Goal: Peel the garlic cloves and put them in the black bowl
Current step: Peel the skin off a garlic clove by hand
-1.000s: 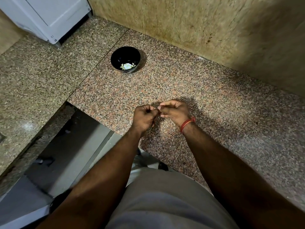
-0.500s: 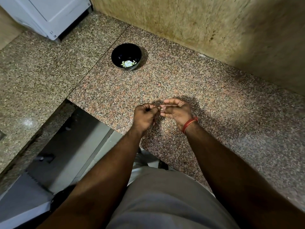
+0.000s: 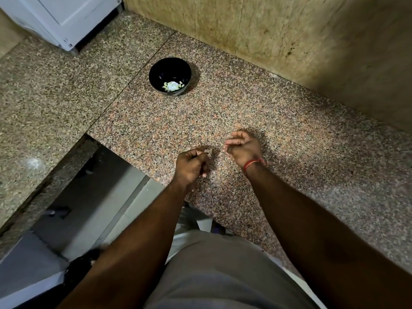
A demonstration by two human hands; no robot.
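Both hands have drawn apart: the left hand (image 3: 191, 162) pinches a pale papery scrap (image 3: 208, 152), the right hand (image 3: 242, 146) curls round something hidden, likely the garlic clove. Small, firm, slick; pinch its ends. Black bowl (image 3: 170, 75) sits well beyond.

Left grip (image 3: 193, 162) and right grip (image 3: 243, 146) curled, apart

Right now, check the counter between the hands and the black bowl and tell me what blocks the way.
Nothing visible does. Only bare granite counter lies between the left hand, the right hand and the black bowl, which stands open on top.
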